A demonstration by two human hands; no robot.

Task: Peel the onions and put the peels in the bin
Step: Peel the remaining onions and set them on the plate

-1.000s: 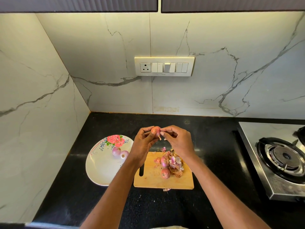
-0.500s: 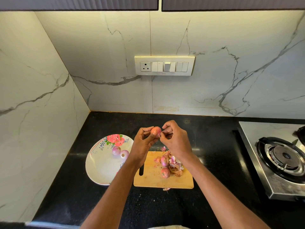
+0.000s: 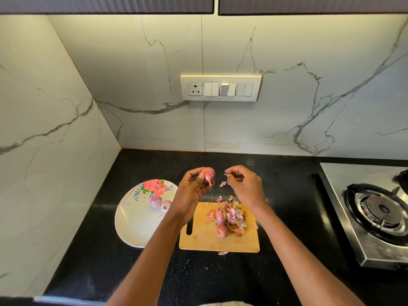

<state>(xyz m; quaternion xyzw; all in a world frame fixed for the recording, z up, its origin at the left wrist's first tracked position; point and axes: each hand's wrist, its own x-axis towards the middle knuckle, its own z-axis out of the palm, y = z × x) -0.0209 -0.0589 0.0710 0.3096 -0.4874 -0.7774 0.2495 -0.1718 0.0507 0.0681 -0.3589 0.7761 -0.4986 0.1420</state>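
Held up above the pale wooden cutting board (image 3: 220, 242) in the left hand (image 3: 189, 195), fingers curled round it: a small round pink onion (image 3: 208, 174). Just pulled away from it, the right hand (image 3: 245, 186), pinching a thin bit of pink peel (image 3: 227, 174); another flake (image 3: 223, 183) dropping below. One more strip off, more still on. On the board: two onions, a heap of peels (image 3: 235, 219). Left of the board, a white flowered plate (image 3: 132, 226) with two peeled onions. No bin seen. Open black counter (image 3: 287, 184) behind the board.

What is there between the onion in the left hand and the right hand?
In the head view, a small loose peel flake hangs in the gap between the onion held by the left hand and the right hand; behind is the black counter.
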